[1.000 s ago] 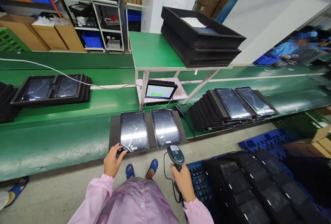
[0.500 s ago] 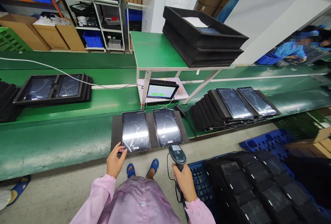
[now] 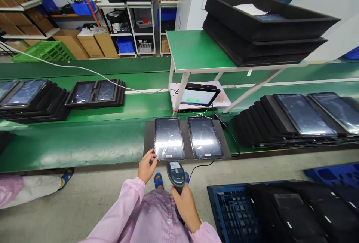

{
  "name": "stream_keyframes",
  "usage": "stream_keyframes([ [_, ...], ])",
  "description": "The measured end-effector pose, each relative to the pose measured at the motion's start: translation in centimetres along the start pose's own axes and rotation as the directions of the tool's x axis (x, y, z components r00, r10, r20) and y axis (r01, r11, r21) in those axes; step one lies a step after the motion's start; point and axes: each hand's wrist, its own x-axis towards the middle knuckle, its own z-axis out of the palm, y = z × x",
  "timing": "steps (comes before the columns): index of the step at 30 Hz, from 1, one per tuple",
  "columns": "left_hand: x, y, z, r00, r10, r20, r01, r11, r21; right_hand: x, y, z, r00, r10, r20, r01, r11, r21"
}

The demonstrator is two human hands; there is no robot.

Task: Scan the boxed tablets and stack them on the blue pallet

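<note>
The left panel (image 3: 169, 136) lies on a black board (image 3: 149, 134), the left hand (image 3: 147, 166) at its lower-left corner (fingers slightly parted; contact I cannot tell). A scanner (image 3: 175, 173) is clasped in the right hand (image 3: 186, 204) near the panel's lower edge; farther right, a second panel (image 3: 205, 138).

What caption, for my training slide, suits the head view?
Right hand holds a barcode scanner, left hand beside two screen panels on a black tray.
</note>
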Motion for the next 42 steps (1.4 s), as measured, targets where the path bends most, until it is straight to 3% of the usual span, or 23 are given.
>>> stream_keyframes([
  [11, 0.01, -0.68, -0.31, 0.997, 0.076, 0.017, -0.076, 0.997, -0.001, 0.3, -0.46, 1.11, 1.0, -0.024, -0.016, 0.024, 1.0, 0.007],
  [29, 0.19, -0.52, -0.3, 1.0, 0.024, -0.011, -0.024, 1.0, -0.01, 0.23, -0.06, 1.04, 0.999, -0.03, -0.017, 0.03, 1.0, -0.007],
  [42, 0.53, -0.39, -0.47, 0.999, -0.014, -0.04, 0.014, 1.0, 0.011, 0.05, -0.48, 0.62, 0.997, 0.056, 0.051, -0.054, 0.998, -0.035],
])
